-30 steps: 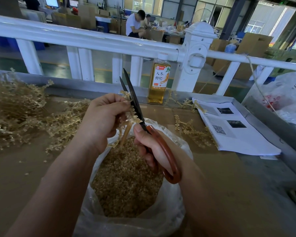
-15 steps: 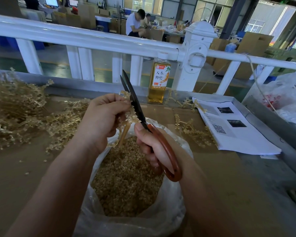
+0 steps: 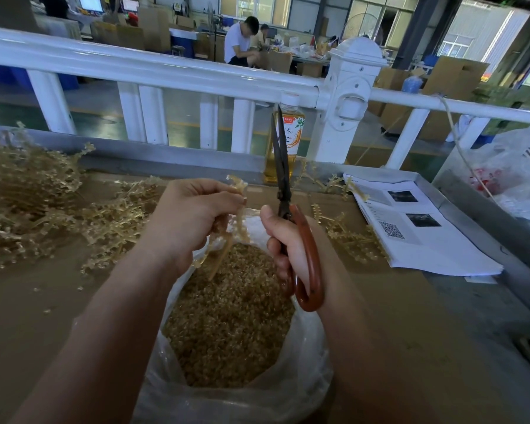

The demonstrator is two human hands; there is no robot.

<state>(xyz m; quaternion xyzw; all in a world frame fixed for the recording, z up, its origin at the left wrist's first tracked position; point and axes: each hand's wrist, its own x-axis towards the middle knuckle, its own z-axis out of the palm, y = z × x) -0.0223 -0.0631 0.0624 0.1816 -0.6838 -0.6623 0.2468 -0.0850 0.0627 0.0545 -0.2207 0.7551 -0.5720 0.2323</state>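
Observation:
My left hand (image 3: 190, 215) grips a yellowish plastic sprue (image 3: 237, 218) with small parts on it, held over a clear plastic bag (image 3: 294, 381) filled with small tan pieces (image 3: 227, 316). My right hand (image 3: 288, 243) holds scissors (image 3: 283, 179) by their red-brown handles (image 3: 309, 264). The dark blades point up and away, nearly closed, a little to the right of the sprue and apart from it.
A heap of uncut sprues (image 3: 28, 209) lies on the brown table at the left, with a few more (image 3: 349, 237) at the right. Printed sheets (image 3: 416, 231) lie at the right, a tea bottle (image 3: 294, 139) stands by the white railing (image 3: 166, 68), and a plastic bag (image 3: 514, 179) sits far right.
The scissors have swung from leaning left across the sprue to pointing upright, clear of it to the right. The left hand has stayed in place with the sprue.

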